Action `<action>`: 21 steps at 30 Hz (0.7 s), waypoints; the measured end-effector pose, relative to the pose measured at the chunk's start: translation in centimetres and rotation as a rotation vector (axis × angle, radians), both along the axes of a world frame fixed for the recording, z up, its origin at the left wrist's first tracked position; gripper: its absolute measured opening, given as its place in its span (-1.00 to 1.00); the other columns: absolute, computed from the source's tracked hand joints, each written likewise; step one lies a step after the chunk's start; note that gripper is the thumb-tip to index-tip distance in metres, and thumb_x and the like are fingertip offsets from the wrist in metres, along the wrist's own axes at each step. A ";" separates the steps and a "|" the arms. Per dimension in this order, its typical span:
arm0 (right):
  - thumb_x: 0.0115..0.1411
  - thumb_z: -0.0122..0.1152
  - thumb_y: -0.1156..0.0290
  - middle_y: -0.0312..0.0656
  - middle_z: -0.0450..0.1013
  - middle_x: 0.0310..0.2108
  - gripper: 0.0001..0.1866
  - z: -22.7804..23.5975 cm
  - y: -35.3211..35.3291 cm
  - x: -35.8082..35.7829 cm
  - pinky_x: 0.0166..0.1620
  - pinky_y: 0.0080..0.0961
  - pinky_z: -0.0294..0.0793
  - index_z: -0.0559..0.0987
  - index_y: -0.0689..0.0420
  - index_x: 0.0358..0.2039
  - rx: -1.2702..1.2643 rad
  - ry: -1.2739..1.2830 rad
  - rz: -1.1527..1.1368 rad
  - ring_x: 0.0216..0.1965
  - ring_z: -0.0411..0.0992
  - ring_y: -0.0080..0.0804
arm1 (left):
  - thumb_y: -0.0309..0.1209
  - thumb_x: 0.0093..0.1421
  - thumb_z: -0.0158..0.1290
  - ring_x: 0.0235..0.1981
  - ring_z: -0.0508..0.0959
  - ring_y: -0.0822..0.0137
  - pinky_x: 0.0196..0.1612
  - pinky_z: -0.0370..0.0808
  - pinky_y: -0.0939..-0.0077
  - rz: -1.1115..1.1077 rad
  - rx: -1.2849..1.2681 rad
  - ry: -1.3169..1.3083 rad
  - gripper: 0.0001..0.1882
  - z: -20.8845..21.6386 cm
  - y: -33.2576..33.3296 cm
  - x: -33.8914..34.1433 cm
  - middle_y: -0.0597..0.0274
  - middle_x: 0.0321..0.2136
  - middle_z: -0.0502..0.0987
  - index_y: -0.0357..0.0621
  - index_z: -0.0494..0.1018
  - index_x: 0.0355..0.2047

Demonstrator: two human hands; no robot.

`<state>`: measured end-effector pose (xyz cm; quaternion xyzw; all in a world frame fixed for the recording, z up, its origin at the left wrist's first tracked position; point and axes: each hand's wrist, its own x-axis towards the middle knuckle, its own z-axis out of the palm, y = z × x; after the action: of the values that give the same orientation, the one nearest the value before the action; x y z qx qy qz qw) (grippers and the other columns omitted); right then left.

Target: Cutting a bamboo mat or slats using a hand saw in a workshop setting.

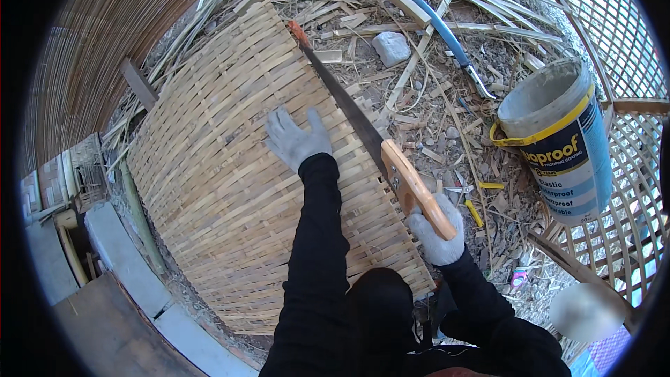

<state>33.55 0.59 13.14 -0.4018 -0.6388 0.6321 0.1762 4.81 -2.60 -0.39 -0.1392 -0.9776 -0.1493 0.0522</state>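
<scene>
In the head view, your left hand [299,141], gloved, is spread flat on the woven mat [230,167], gripping nothing. Your right hand [441,232], gloved too, grasps the saw [368,136] by its handle [412,185]; the blade [349,108] lies along the mat's right edge. Farther right are a yellow-handled tool [474,213] and a bucket [565,160].

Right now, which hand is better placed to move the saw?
Probably the right hand: it holds the saw by its wooden handle, while the left hand rests on the woven panel.
</scene>
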 end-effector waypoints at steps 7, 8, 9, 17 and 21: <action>0.25 0.38 0.39 -0.20 0.57 -0.35 -0.67 0.9 -0.3 0.0 -0.27 -0.39 0.54 0.57 0.24 -0.03 -0.009 -0.137 0.078 -0.38 0.56 -0.42 | 0.03 0.30 0.14 0.46 0.22 0.05 0.51 0.06 -0.05 0.001 0.019 0.059 -0.28 0.3 0.2 0.3 0.04 0.39 0.32 -0.17 0.37 0.32; 0.28 0.35 0.33 -0.22 0.57 -0.34 -0.61 0.7 -0.5 -0.2 -0.26 -0.41 0.55 0.56 0.25 0.05 -0.060 -0.106 -0.030 -0.40 0.55 -0.42 | 0.02 0.30 0.15 0.46 0.21 0.04 0.51 0.06 -0.05 -0.001 0.022 0.053 -0.28 0.4 0.3 0.3 0.04 0.39 0.32 -0.17 0.37 0.32; 0.28 0.35 0.33 -0.22 0.57 -0.34 -0.61 0.4 -0.5 -0.3 -0.26 -0.41 0.55 0.56 0.25 0.05 -0.063 -0.112 -0.031 -0.40 0.55 -0.42 | 0.02 0.30 0.15 0.46 0.21 0.04 0.51 0.06 -0.05 -0.002 0.019 0.047 -0.28 0.4 0.4 0.4 0.04 0.39 0.32 -0.17 0.37 0.32; 0.47 0.02 -0.07 -0.37 0.44 -0.54 -0.27 0.6 0.2 -0.6 -0.45 -0.62 0.29 0.45 0.37 0.32 -0.229 0.150 -0.166 -0.53 0.34 -0.68 | 0.03 0.31 0.14 0.48 0.20 0.04 0.51 0.07 -0.06 0.011 0.004 0.035 -0.28 0.3 0.5 0.5 0.01 0.42 0.29 -0.14 0.37 0.34; 0.44 0.04 -0.10 -0.34 0.47 -0.54 -0.24 1.5 -0.2 -1.2 -0.40 -0.63 0.36 0.48 0.41 0.28 -0.072 0.020 -0.087 -0.50 0.39 -0.66 | 0.03 0.30 0.15 0.48 0.20 0.04 0.51 0.07 -0.06 0.022 -0.006 0.040 -0.28 0.4 0.1 0.2 0.01 0.42 0.29 -0.14 0.36 0.34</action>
<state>32.33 0.39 14.69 -0.4287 -0.5957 0.6505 0.1953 4.99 -2.47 0.02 -0.1316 -0.9783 -0.1428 0.0730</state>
